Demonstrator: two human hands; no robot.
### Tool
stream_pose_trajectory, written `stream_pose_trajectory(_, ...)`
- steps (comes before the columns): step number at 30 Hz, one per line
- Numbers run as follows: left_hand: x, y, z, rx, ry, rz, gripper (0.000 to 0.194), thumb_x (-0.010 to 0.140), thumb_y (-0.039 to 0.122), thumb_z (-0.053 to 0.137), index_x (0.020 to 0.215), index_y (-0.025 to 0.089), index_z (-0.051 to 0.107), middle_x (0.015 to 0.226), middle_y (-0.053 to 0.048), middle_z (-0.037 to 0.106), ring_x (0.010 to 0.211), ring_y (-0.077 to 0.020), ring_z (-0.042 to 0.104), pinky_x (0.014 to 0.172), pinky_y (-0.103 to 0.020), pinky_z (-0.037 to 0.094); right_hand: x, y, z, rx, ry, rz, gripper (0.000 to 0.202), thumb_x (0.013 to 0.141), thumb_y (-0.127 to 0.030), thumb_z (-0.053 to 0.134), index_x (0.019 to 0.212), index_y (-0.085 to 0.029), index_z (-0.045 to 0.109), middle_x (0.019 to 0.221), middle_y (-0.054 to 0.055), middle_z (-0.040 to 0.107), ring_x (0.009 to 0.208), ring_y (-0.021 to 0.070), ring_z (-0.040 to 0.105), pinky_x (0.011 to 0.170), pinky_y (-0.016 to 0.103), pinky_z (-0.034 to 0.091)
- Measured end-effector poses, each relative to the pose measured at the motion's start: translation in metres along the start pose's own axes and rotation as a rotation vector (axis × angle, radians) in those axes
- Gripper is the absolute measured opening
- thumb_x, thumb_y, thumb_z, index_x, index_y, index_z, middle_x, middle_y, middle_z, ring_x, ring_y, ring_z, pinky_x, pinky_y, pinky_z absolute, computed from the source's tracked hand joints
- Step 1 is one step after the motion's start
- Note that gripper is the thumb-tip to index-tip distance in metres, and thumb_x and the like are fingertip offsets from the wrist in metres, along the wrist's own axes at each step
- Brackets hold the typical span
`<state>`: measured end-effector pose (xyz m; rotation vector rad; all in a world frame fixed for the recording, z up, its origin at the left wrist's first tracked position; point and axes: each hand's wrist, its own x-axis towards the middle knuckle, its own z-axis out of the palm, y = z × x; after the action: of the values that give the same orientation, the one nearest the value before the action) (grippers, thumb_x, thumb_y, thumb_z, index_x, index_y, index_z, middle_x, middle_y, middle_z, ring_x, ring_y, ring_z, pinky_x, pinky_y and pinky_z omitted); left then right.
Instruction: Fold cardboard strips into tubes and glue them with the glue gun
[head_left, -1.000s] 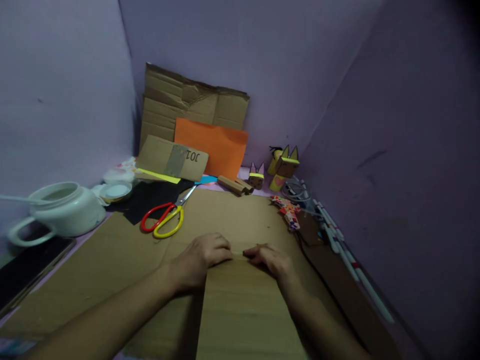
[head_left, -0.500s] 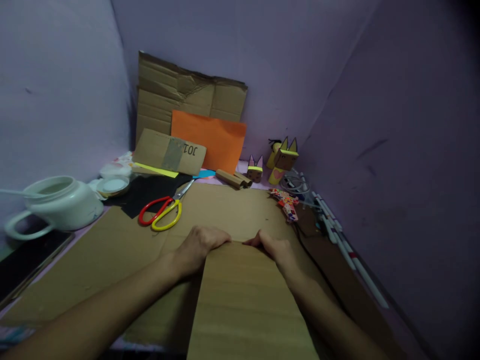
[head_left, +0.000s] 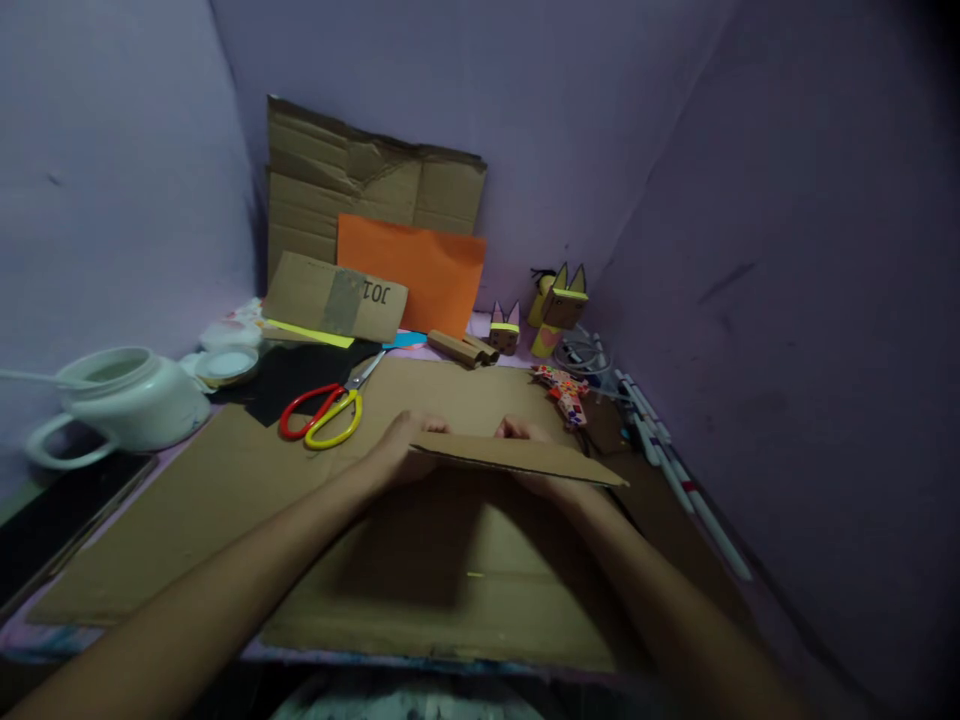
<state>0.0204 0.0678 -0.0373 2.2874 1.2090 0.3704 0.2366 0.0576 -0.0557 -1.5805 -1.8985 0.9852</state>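
A flat cardboard piece (head_left: 517,456) is held up over the large cardboard sheet (head_left: 225,510), seen nearly edge-on, with its cut edge facing the camera. My left hand (head_left: 411,442) grips it at its left end, fingers curled at the far side. My right hand (head_left: 529,440) holds it nearer the middle, its fingers partly hidden behind and under the piece. A dark shadow falls on the sheet beneath. Scissors (head_left: 334,410) with one red and one yellow handle rest to the left of my left hand.
At left are a white pot (head_left: 139,400) and a round lid (head_left: 226,366). Orange paper (head_left: 412,275) and cardboard (head_left: 375,190) lean on the back wall. Behind stand small cat-eared figures (head_left: 505,335) and cardboard rolls (head_left: 457,348); a patterned glue gun (head_left: 564,395) and white tubes (head_left: 690,485) are at right.
The cardboard piece has tilted from showing its broad face toward the camera to nearly edge-on. Both hands have shifted slightly up the view and still hold it.
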Motion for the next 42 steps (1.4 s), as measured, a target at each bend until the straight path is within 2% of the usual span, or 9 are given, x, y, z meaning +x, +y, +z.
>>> stream_pose_trajectory(10,-0.008,0.000,0.001,-0.165,0.095,0.064,0.012,0.081,0.023,0.061,0.087,0.013,0.063,0.082,-0.002,0.064,0.075,-0.0162,0.061,0.067,-0.031,0.049,-0.011,-0.004,0.004,0.122,0.099,-0.054,0.026,0.089,-0.031,0.054,0.110,-0.016,0.056,0.107,0.006,0.060,0.087,0.0170,0.062,0.073,0.036,0.053)
stream_pose_trajectory(13,-0.014,0.007,-0.002,-0.257,0.183,0.078,0.005,0.073,0.014,0.061,0.076,0.014,0.066,0.070,-0.001,0.065,0.068,-0.0172,0.059,0.062,-0.028,0.045,-0.020,-0.013,0.005,0.163,0.198,-0.101,0.013,0.083,-0.027,0.061,0.086,-0.014,0.061,0.080,0.000,0.062,0.069,0.0135,0.060,0.062,0.029,0.050)
stream_pose_trajectory(16,-0.022,0.014,-0.017,-0.384,0.277,0.078,0.014,0.067,0.020,0.066,0.080,0.015,0.067,0.078,-0.003,0.068,0.072,-0.0188,0.060,0.066,-0.029,0.046,-0.025,-0.021,-0.001,0.243,0.328,-0.120,0.010,0.070,-0.022,0.065,0.063,-0.018,0.059,0.057,-0.003,0.057,0.059,0.0151,0.055,0.055,0.027,0.044)
stream_pose_trajectory(20,-0.030,0.011,-0.049,-0.594,0.496,0.044,0.037,0.069,0.034,0.066,0.101,0.017,0.061,0.099,-0.006,0.066,0.088,-0.0195,0.060,0.074,-0.029,0.048,-0.024,-0.022,-0.014,0.369,0.540,-0.076,0.012,0.062,-0.026,0.068,0.070,-0.019,0.063,0.073,0.003,0.067,0.080,0.0257,0.061,0.070,0.036,0.046)
stream_pose_trajectory(25,-0.028,-0.007,-0.073,-0.764,0.733,-0.064,0.023,0.077,0.040,0.054,0.084,0.018,0.056,0.080,-0.003,0.063,0.063,-0.0118,0.056,0.060,-0.025,0.045,-0.019,-0.019,-0.016,0.551,0.632,-0.036,0.034,0.059,-0.035,0.070,0.088,-0.018,0.062,0.093,0.008,0.070,0.094,0.0278,0.062,0.079,0.040,0.048)
stream_pose_trajectory(28,-0.026,-0.013,-0.078,-0.766,0.673,-0.104,0.023,0.080,0.038,0.047,0.076,0.017,0.053,0.071,0.000,0.061,0.055,-0.0088,0.052,0.055,-0.022,0.041,-0.019,-0.021,-0.013,0.621,0.613,-0.044,0.037,0.058,-0.035,0.072,0.090,-0.019,0.062,0.095,0.006,0.070,0.092,0.0242,0.064,0.081,0.039,0.049)
stream_pose_trajectory(30,-0.030,-0.012,-0.082,-0.711,0.539,-0.118,0.025,0.081,0.035,0.044,0.070,0.015,0.054,0.062,0.002,0.058,0.052,-0.0075,0.049,0.053,-0.020,0.039,-0.019,-0.021,-0.013,0.639,0.606,-0.041,0.035,0.057,-0.034,0.073,0.088,-0.019,0.063,0.094,0.005,0.071,0.091,0.0234,0.064,0.082,0.038,0.049)
stream_pose_trajectory(36,-0.072,-0.001,-0.087,-0.364,-0.215,-0.189,0.012,0.047,0.007,0.069,0.054,0.015,0.064,0.046,0.004,0.057,0.043,-0.0111,0.048,0.040,-0.019,0.028,-0.018,-0.016,-0.015,0.662,0.598,-0.020,0.038,0.054,-0.033,0.076,0.087,-0.019,0.064,0.094,0.006,0.071,0.089,0.0242,0.065,0.082,0.039,0.049)
stream_pose_trajectory(42,-0.107,0.003,-0.063,-0.151,-0.250,-0.158,0.021,0.060,0.005,0.057,0.073,0.020,0.065,0.079,0.002,0.062,0.074,-0.0159,0.055,0.062,-0.023,0.038,-0.017,-0.019,-0.013,0.680,0.580,-0.019,0.036,0.054,-0.033,0.074,0.086,-0.019,0.063,0.093,0.006,0.071,0.090,0.0249,0.065,0.082,0.040,0.049)
